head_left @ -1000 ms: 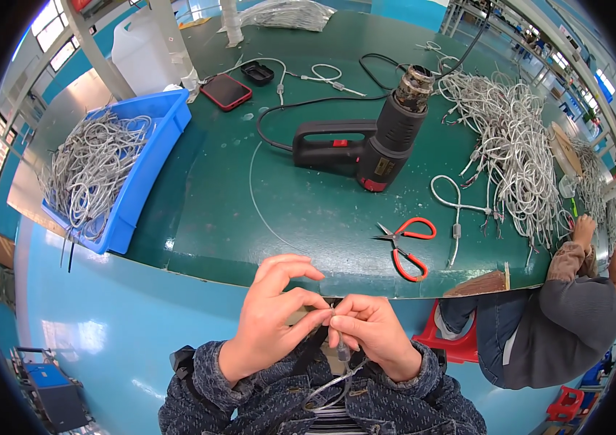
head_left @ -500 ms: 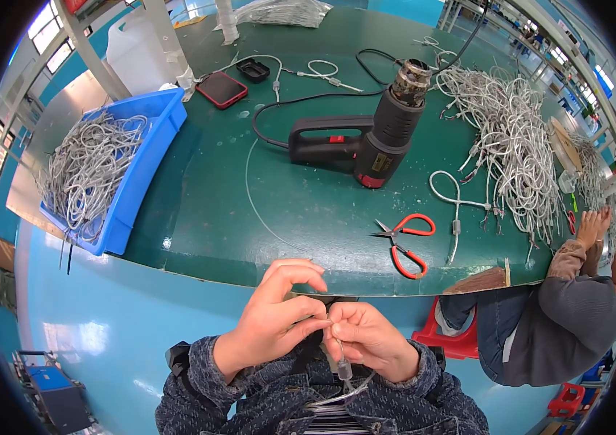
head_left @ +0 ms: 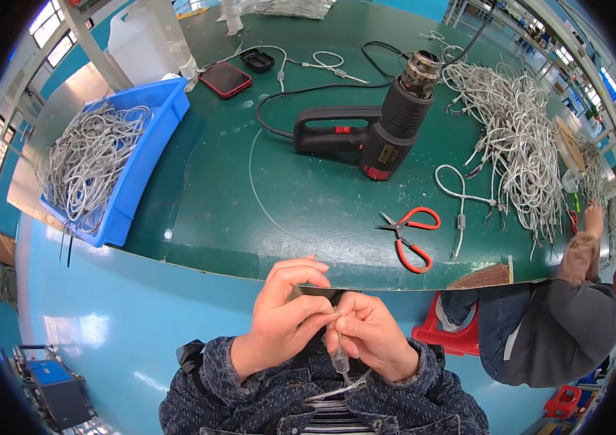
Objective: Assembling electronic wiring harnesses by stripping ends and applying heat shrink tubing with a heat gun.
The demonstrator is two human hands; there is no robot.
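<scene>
My left hand [head_left: 288, 319] and my right hand [head_left: 372, 333] meet in front of my chest, below the green table's near edge [head_left: 264, 270]. Together they pinch a thin grey cable [head_left: 339, 355] that hangs down from the fingertips and loops toward my lap. A short dark piece sits between the fingertips; its kind is not clear. Both hands are closed on the cable.
On the table lie a black heat gun [head_left: 380, 130], red-handled scissors [head_left: 413, 232], a large heap of grey cables [head_left: 515, 138] and a red phone [head_left: 226, 78]. A blue bin [head_left: 141, 167] of cables stands left. Another person [head_left: 562, 319] sits at right.
My hands have shifted slightly, staying together on the cable. The view has tilted a little; the other person's hand has moved along the table's right side.
</scene>
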